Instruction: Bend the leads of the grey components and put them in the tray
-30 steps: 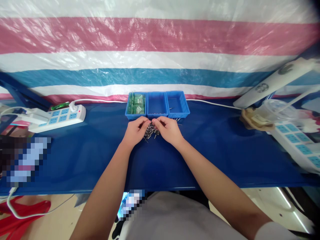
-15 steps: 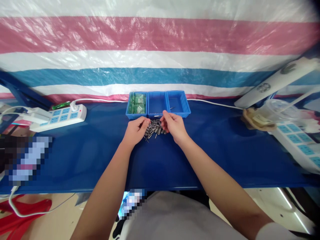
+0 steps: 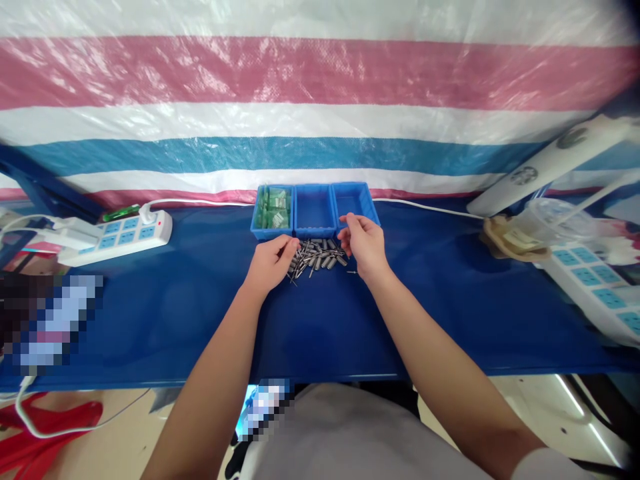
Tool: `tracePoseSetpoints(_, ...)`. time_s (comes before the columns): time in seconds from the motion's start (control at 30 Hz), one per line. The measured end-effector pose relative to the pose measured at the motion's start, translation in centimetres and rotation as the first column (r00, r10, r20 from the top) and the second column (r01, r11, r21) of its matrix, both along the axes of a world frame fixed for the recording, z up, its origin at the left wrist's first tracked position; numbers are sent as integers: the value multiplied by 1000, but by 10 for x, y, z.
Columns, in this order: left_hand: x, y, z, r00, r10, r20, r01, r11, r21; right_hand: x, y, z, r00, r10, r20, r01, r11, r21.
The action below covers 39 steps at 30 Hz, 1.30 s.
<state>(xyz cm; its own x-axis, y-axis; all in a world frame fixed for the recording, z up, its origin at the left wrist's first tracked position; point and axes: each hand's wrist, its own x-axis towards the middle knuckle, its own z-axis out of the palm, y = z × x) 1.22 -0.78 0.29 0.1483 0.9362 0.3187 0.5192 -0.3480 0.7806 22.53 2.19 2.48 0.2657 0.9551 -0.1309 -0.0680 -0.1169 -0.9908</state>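
A heap of small metal pieces [image 3: 320, 255], grey cylinders and thin pins, lies on the blue table in front of three blue bins. My left hand [image 3: 273, 260] rests at the heap's left edge, its thumb and index finger pinched together; whatever they hold is too small to make out. Over the front of the right bin [image 3: 356, 197] is my right hand [image 3: 366, 245], fingers curled toward the thumb. I cannot make out anything between them. One thin pin [image 3: 353, 272] lies apart, just below that hand. The middle bin [image 3: 315, 203] stands behind the heap.
Green packets [image 3: 278, 208] fill the left bin [image 3: 271, 233]. A white power strip [image 3: 125, 235] is on the left, with another power strip [image 3: 593, 280] at the right edge, near a clear plastic cup [image 3: 555, 220]. A striped sheet [image 3: 320, 120] hangs behind the table.
My right hand has moved right, from above the heap to the front of the right bin, uncovering the heap's right side and a lone pin. My left hand has stayed put.
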Motion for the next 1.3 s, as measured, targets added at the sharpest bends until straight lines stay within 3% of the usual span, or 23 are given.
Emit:
tracePoseSetpoints(0.13,0,0,0,1000,0,-7,0,1000,-2,3,-5,3,944,118,308,-146,987,71)
tracePoseSetpoints(0.2,0,1,0,1000,2,-3,-2,1000,-7,7,-9,8,824,261,504,-327,944,46)
tracePoseSetpoints(0.3,-1,1,1,1000,4,-4,-4,1000,-6,15,-15,18,562,508,652,-595,796,-107)
tracePoseSetpoints(0.37,-1,1,1,1000,6,-11,-6,1000,2,20,-17,22,423,576,699,-663,723,-195)
tracePoseSetpoints(0.43,0,1,0,1000,7,-18,-7,1000,4,21,-17,23,351,595,723,-683,691,-237)
tracePoseSetpoints(0.6,0,1,0,1000,-1,-25,1,1000,-3,18,-16,19,307,591,746,-689,679,-254)
tracePoseSetpoints(0.93,1,0,1,1000,4,-25,-4,1000,-3,12,-18,19,261,502,825,-631,735,-248)
tracePoseSetpoints(1.3,0,1,0,999,2,-32,-2,1000,9,8,-21,18,236,473,849,-658,720,-219)
